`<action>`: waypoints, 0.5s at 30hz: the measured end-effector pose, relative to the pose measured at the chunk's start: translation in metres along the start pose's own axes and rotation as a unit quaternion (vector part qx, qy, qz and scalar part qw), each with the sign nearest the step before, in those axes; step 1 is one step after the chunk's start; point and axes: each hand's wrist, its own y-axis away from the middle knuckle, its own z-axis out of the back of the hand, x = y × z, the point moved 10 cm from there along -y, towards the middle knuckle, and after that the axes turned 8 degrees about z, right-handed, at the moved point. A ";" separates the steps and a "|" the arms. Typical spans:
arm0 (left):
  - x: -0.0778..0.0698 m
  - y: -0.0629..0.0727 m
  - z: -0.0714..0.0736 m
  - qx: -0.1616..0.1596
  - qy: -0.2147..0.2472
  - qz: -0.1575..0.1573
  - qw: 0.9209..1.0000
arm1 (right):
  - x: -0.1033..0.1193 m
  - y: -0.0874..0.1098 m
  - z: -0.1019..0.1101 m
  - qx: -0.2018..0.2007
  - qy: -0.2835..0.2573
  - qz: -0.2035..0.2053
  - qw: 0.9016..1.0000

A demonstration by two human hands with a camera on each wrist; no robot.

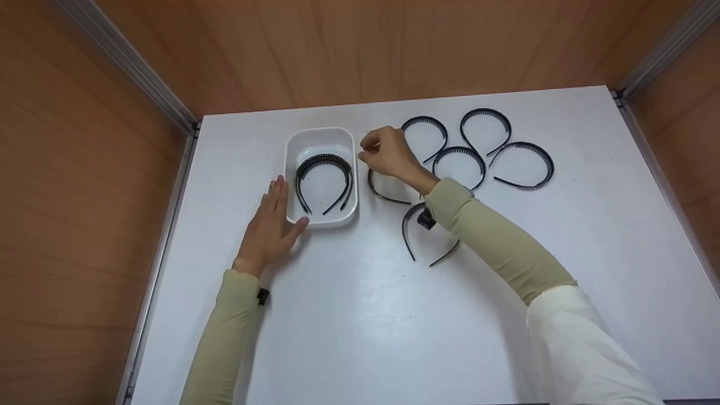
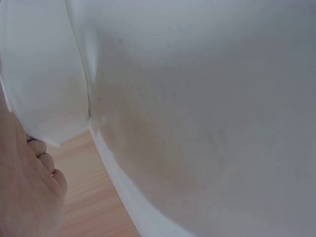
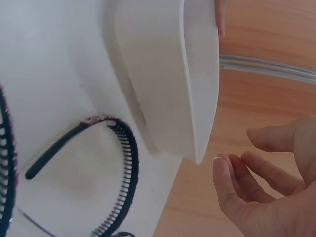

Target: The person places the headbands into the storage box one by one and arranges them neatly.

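A white plastic container (image 1: 329,224) holds a few black toothed headbands (image 1: 323,160) lying together. My left hand (image 1: 265,232) rests against its left side, fingers straight along the wall and thumb near the front corner. In the left wrist view, the left hand (image 2: 27,182) shows at the container's edge. Just beyond the container's right rim, my right hand (image 1: 388,151) hovers with loosely bent fingers. The right wrist view shows a gap between thumb and fingers of this hand (image 3: 276,177), with nothing held. Below it lies a headband (image 1: 388,198), partly hidden by the hand.
More black headbands lie on the white table (image 1: 349,326) to the right, including one at the far right (image 1: 547,163) and one at the back (image 1: 486,111). Another headband (image 1: 404,229) sits partly under the right forearm. Wooden panels (image 1: 360,50) enclose the table.
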 end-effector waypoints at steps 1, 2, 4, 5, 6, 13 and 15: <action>0.000 0.000 0.000 0.002 0.001 0.001 1.000 | -0.002 0.003 0.003 0.000 -0.001 0.000 1.000; -0.001 0.000 -0.001 0.002 0.001 0.000 1.000 | -0.004 0.007 0.006 -0.002 -0.003 -0.001 1.000; -0.002 0.000 -0.001 0.003 0.000 -0.002 1.000 | -0.007 0.013 0.013 -0.004 -0.004 -0.002 1.000; -0.003 0.000 -0.001 0.003 -0.001 -0.004 1.000 | -0.008 0.016 0.016 -0.006 -0.003 -0.002 1.000; -0.003 0.000 -0.001 0.002 -0.002 -0.005 1.000 | -0.010 0.019 0.019 -0.008 -0.002 -0.002 1.000; -0.001 -0.001 0.000 -0.006 -0.005 -0.005 1.000 | -0.016 0.035 0.036 -0.017 0.006 0.004 1.000; 0.000 -0.001 0.000 -0.002 -0.008 -0.002 1.000 | -0.017 0.040 0.040 -0.016 0.007 0.005 1.000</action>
